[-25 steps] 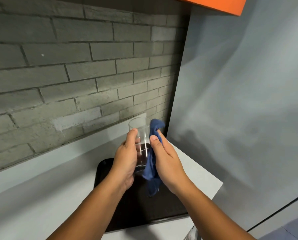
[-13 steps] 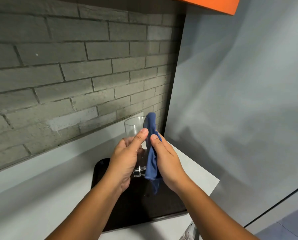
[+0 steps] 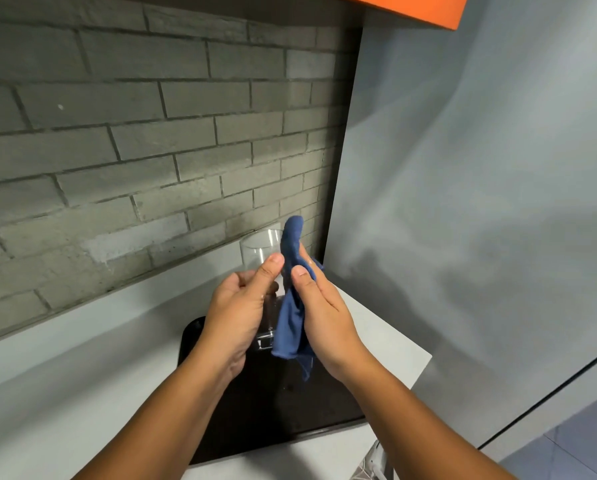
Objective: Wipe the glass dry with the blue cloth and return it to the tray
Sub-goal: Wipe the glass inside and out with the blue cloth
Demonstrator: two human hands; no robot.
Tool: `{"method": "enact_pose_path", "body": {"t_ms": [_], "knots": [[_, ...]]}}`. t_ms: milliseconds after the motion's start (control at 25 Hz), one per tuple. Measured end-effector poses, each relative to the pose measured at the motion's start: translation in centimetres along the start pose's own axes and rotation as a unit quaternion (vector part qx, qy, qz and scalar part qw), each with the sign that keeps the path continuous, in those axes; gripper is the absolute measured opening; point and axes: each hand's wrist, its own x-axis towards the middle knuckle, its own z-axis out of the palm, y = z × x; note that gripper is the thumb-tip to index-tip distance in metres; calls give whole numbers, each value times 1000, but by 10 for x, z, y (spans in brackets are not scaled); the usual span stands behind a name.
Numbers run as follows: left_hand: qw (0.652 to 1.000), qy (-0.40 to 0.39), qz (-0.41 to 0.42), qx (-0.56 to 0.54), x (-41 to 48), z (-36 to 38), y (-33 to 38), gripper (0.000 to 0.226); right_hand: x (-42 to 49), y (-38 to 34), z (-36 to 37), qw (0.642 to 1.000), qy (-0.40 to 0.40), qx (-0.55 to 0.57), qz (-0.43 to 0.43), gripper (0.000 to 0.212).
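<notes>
A clear drinking glass [image 3: 257,249] is held upright above the black tray [image 3: 255,410]. My left hand [image 3: 236,317] is wrapped around its lower half, thumb up along the side. The blue cloth [image 3: 292,317] is pressed against the glass's right side by my right hand [image 3: 325,317], with one end of the cloth sticking up past the rim and the other hanging down toward the tray. The glass's base shows between my hands.
The tray lies on a pale grey counter [image 3: 65,393] that ends at a corner on the right. A grey brick wall [image 3: 134,133] stands behind, a smooth grey panel [image 3: 480,202] on the right, an orange cabinet edge [image 3: 411,8] overhead.
The cloth has slid upward along the glass, its top end now above the rim. My left thumb has shifted higher on the glass. The glass stays above the tray.
</notes>
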Motion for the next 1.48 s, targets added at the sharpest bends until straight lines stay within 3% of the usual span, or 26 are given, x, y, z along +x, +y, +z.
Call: {"method": "enact_pose_path", "body": {"t_ms": [320,400,480,560,680,800,920,1080,1240,1400,1480], "knots": [[1000,8,11,11,4,-1,-2,99,0,0,0,999,-20,-15,-22,46],[1000,7,15,5,4,-2,-3,85,-3,-5,2,997,-19,-56,-44,47],[1000,4,13,15,1,-1,-1,53,-3,-4,3,990,-33,-122,-68,48],[1000,-5,4,12,-3,0,-1,38,0,-4,3,993,-28,-90,-63,44],[1000,-13,-19,-10,-4,1,-1,50,-10,-4,6,996,-19,-77,-48,36],[999,-27,-30,-31,-2,-2,1,59,-14,1,9,982,-50,-152,-104,51],[999,-7,-29,-33,-4,0,-3,73,-8,-3,7,994,-39,-82,-63,46],[998,-2,-21,-57,-5,1,-6,103,-14,-1,9,978,-58,-168,-108,52],[998,-2,-24,-52,-9,1,-8,79,-7,-5,6,993,-38,-93,-58,53],[998,-23,-8,-55,-12,2,-1,53,-8,1,5,986,-45,-132,-90,61],[1000,-7,-4,-28,-13,3,0,61,-5,0,3,991,-30,-112,-69,64]]}}
